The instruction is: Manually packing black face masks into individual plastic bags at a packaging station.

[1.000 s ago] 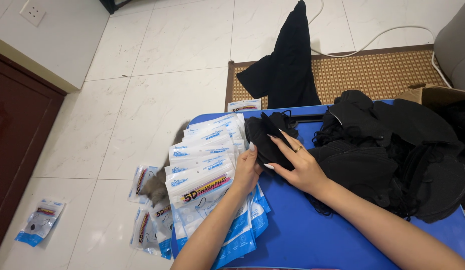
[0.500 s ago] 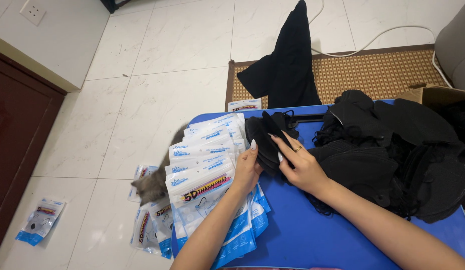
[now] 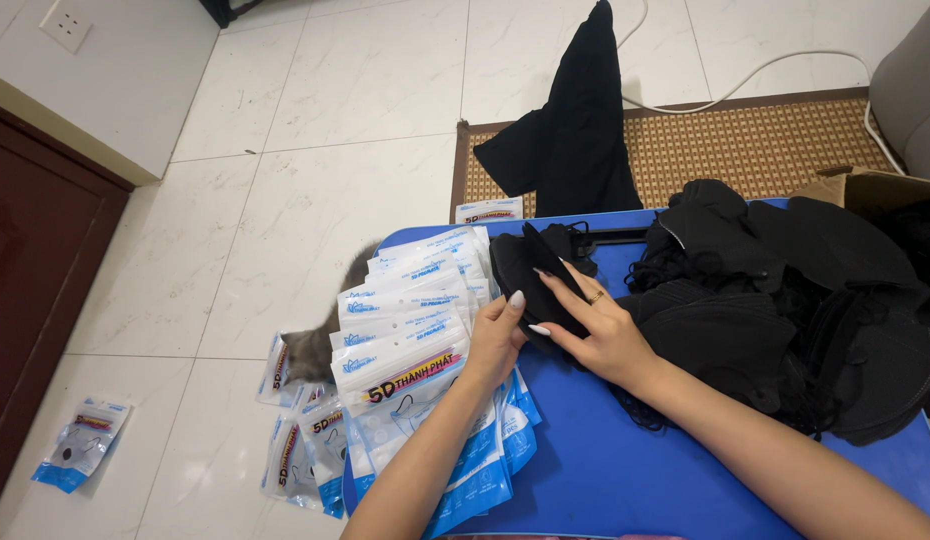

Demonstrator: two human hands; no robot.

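Two bare hands work on a blue table (image 3: 605, 470). The right hand (image 3: 597, 330) lies on a small stack of black face masks (image 3: 530, 275) near the middle of the table. Its fingers (image 3: 560, 285) are spread out flat and press down on the top mask, not curled around it. There is a ring on one finger. The left hand (image 3: 495, 340) is just beside the stack, on its left side. Its fingers are bent close together and touch the edge of the black masks, but I cannot tell if they pinch one.

Left of the hands is a fanned row of white and blue plastic packets (image 3: 405, 320), lying one over the other. Some hang over the table's edge. On the right side of the table sits a big loose heap of black masks (image 3: 805, 300).

More packets (image 3: 305, 440) lie on the white tile floor (image 3: 315, 130) below, and one packet (image 3: 80, 445) lies well apart to the left. A grey cat (image 3: 320, 345) peeks out beside the table. Behind the table, a black cloth (image 3: 575, 130) stands over a woven mat (image 3: 745, 140)
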